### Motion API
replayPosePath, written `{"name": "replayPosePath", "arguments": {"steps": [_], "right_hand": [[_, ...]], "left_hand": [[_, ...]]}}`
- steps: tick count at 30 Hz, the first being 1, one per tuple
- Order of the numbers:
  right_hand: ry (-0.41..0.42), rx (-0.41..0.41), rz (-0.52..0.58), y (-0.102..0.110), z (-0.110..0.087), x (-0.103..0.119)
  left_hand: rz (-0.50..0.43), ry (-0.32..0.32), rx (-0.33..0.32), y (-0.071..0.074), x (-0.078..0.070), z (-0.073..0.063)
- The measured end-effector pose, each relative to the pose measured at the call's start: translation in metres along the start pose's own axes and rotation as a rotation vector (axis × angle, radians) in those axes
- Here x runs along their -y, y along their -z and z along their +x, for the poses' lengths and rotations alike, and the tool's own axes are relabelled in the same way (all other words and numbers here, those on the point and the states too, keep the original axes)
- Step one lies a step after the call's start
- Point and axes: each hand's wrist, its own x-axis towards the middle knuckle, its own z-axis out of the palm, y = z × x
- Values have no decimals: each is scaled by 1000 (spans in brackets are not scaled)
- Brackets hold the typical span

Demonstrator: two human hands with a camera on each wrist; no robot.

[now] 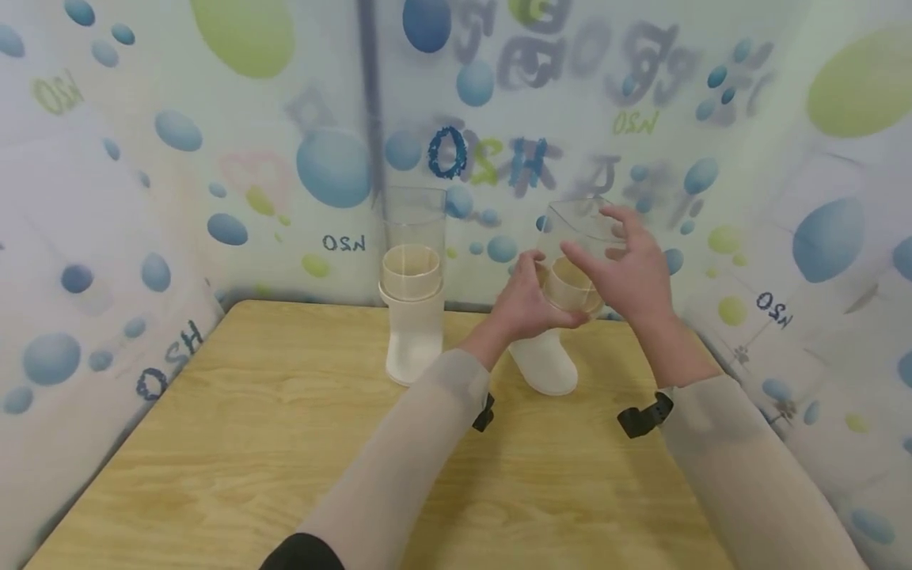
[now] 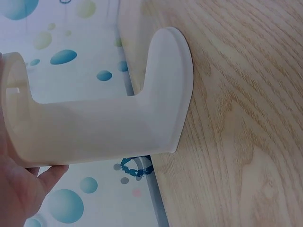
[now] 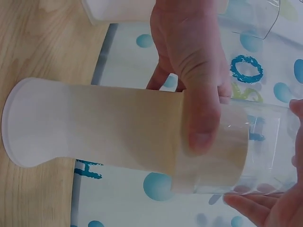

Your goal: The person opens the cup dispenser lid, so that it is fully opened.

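Note:
A white boot-shaped stand (image 1: pixel 547 364) stands on the table, its top widening into a cream collar. My left hand (image 1: pixel 530 305) grips it at the collar; in the right wrist view the thumb lies across the collar's edge. A clear plastic sleeve (image 1: pixel 580 218) fits around the collar and rises above it. My right hand (image 1: pixel 630 269) holds this sleeve, thumb on the near side and fingers spread along the far right side. In the left wrist view the boot-shaped stand (image 2: pixel 94 130) shows side-on, its sole on the wood.
To the left stands a second white boot-shaped stand (image 1: pixel 415 336), topped by its own clear sleeve (image 1: pixel 416 206). Both are near the back edge of the wooden table (image 1: pixel 285 412). Printed sheets with blue and green bubbles (image 1: pixel 335 168) close in the back and sides.

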Motion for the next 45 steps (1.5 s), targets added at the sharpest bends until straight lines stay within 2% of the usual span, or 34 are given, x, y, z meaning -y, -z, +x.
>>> {"name": "replayPosePath", "arguments": {"steps": [8,15,21,25,29,33,35,40,42,45], "right_hand": [[-4,8,-10,5,0,3],[15,7,-98,7,-3,3],[99,-32,-216,4,-9,9],[147,-71,-293,4,-16,9],[144,-87,-243,4,-16,9],[100,-84,-188,7,-17,10],[101,-89,-235,6,-20,13],[210,-147,-384,3,-26,26],[216,-151,-375,3,-25,29],[140,-144,-300,7,-23,27]], "left_hand": [[-42,-18,-6,3,0,-2],[-67,-18,17,3,2,-7],[-79,-26,38,8,4,-13],[-79,-54,52,10,6,-17],[-67,-63,52,11,6,-19],[-63,-52,53,11,5,-20],[-56,-43,59,11,4,-20],[-69,-43,79,12,4,-20],[-80,-51,77,12,5,-20],[-87,-59,82,13,6,-19]]}}
